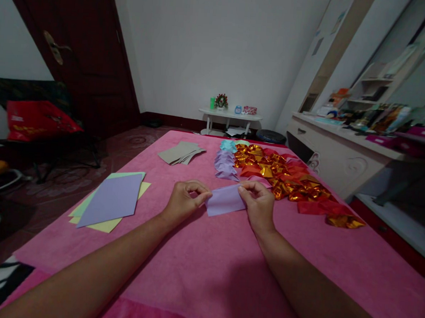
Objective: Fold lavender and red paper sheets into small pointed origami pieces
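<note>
A small rectangle of purple paper (226, 201) is held up between both hands, just above the pink cloth (191, 263). My left hand (186, 200) pinches its left upper corner between thumb and fingertips. At the right upper corner, my right hand (259, 205) grips the paper in the same way. Whether the paper is a single layer or folded, I cannot tell for sure. Beyond my right hand lie folded purple paper pieces (226, 164) in a row, next to shiny gold and red folded pieces (265, 169).
Larger purple, green and yellow sheets (112, 201) lie stacked at the left. Grey-brown paper pieces (182, 152) sit at the far left of the cloth. A white dresser (343, 148) stands on the right, and a low white table (229, 115) against the back wall.
</note>
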The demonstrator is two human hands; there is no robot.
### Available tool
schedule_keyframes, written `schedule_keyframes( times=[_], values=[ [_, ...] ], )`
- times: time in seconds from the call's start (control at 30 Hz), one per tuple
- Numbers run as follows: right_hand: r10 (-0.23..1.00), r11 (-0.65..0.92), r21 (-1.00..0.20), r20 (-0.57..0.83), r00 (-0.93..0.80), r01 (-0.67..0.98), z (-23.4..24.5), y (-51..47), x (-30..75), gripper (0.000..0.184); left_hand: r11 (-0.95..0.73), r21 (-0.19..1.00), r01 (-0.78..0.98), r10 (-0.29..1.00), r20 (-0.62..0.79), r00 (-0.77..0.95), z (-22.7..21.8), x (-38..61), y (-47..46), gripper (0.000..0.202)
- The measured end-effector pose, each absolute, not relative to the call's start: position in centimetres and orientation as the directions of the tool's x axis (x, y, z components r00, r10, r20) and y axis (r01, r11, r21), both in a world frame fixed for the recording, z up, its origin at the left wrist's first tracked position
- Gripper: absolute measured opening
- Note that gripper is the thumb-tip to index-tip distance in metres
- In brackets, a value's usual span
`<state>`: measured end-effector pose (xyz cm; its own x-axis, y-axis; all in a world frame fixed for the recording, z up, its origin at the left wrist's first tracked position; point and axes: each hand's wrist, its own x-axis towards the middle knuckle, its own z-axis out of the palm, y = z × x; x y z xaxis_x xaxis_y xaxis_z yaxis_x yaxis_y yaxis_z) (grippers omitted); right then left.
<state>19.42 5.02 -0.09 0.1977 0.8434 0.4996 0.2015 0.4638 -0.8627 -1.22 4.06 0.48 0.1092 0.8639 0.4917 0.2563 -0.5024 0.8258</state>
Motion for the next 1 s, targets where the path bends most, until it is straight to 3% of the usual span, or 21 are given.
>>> schedule_keyframes(
  times=[0.33, 0.53, 0.73, 0.9, 1.0],
  values=[
    [0.823, 0.487, -0.863, 0.505, 0.261, 0.137, 0.3, 4.9, 19.1, 0.007, -0.457, 0.872, 0.175, 0.889, 0.448, 0.091, 0.8, -1.0, 3.8, 0.017],
    [0.833, 0.441, -0.895, 0.434, 0.343, 0.061, 0.3, 5.2, 18.7, 0.009, -0.344, 0.935, 0.080, 0.939, 0.341, 0.051, 0.9, -0.6, 4.1, 0.021],
    [0.851, 0.379, -0.920, 0.388, 0.355, 0.098, 0.0, 5.6, 18.7, 0.014, -0.210, 0.977, 0.020, 0.978, 0.210, 0.001, 0.3, -0.8, 4.7, 0.025],
    [0.879, 0.306, -0.945, 0.326, 0.348, 0.115, -0.2, 6.0, 18.7, 0.016, -0.131, 0.981, -0.142, 0.990, 0.137, 0.034, 0.6, -0.9, 4.9, 0.042],
    [0.892, 0.286, -0.951, 0.310, 0.329, 0.120, -0.2, 6.3, 18.9, 0.017, -0.057, 0.981, -0.187, 0.995, 0.071, 0.069, 1.1, -1.1, 5.0, 0.041]
  ],
)
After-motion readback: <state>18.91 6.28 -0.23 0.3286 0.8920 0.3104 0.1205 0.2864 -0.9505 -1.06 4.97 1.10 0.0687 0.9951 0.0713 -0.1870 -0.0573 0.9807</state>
